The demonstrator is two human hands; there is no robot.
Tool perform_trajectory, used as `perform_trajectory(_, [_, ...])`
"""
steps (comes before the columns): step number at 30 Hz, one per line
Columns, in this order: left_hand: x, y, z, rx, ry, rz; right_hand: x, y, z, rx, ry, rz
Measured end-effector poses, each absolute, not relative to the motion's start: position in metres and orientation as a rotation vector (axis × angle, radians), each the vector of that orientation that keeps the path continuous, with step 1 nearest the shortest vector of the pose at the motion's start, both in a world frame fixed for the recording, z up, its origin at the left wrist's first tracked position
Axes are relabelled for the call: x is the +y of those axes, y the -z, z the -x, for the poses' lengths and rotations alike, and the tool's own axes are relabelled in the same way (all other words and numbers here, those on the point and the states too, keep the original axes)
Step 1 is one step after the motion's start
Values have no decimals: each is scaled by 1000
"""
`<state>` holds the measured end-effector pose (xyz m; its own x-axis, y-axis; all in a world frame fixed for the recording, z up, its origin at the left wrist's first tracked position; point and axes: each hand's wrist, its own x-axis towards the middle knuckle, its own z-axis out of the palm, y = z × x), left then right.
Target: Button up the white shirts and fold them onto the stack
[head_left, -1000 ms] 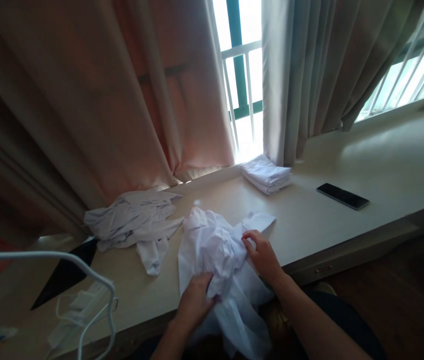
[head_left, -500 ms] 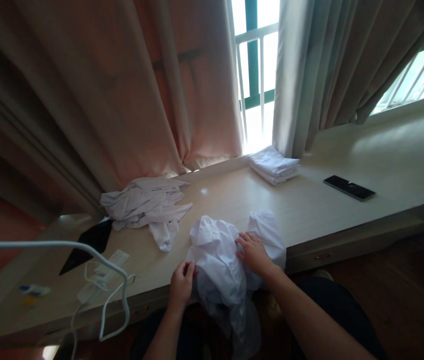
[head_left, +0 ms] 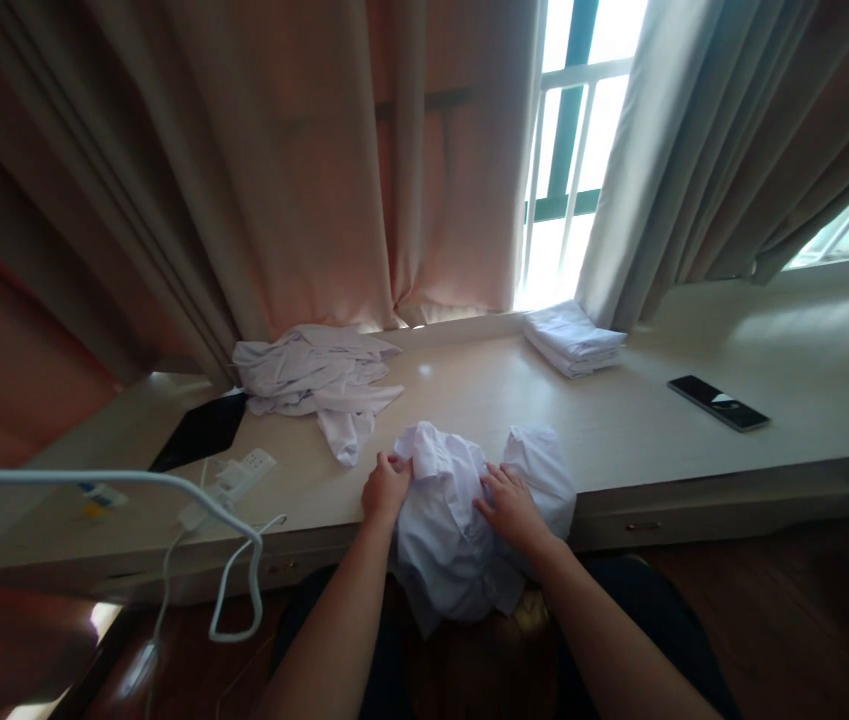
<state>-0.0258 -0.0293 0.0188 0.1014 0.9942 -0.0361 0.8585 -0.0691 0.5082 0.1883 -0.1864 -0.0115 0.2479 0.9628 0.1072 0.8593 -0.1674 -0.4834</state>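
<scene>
A crumpled white shirt (head_left: 443, 545) lies over the front edge of the desk, its lower part hanging in front of my legs. My left hand (head_left: 386, 490) pinches the shirt's left edge between thumb and fingers. On the right, my right hand (head_left: 512, 508) grips the cloth near its middle, with curled fingers on top of the fabric. A bunched part of the shirt bulges beyond the right hand, resting on the desktop. Folds hide my fingertips in part.
Another rumpled white garment (head_left: 311, 370) lies at the back left; a folded white stack (head_left: 574, 340) sits near the window. A phone (head_left: 718, 403) rests at right. A black flat item (head_left: 203, 430), a power strip (head_left: 233, 485) and a bent white tube (head_left: 191, 487) are at left.
My left hand has moved up and forward onto the shirt's upper left edge. The hanging cloth has drawn up and hangs less low. The view has shifted slightly left.
</scene>
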Motion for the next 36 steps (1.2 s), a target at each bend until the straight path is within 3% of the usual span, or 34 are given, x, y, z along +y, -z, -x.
perform_trajectory(9, [-49, -26, 19, 1568, -464, -2201, -179, 2, -181, -1585, -333, 2097])
perform_trajectory(16, [-58, -33, 18, 1321, -278, -2341, -168, -3, -168, -1446, -258, 2140])
perform_trajectory(20, [-74, -34, 21, 1233, -194, -2369, -165, -17, -148, -1365, -131, 1902])
perform_trajectory(24, [-95, -29, 21, 1198, -160, -2393, -163, -14, -131, -1388, -273, 1723])
perform_trajectory(36, [-123, -21, 29, 1183, -404, -2260, -177, -4, -127, -1063, -544, 1827])
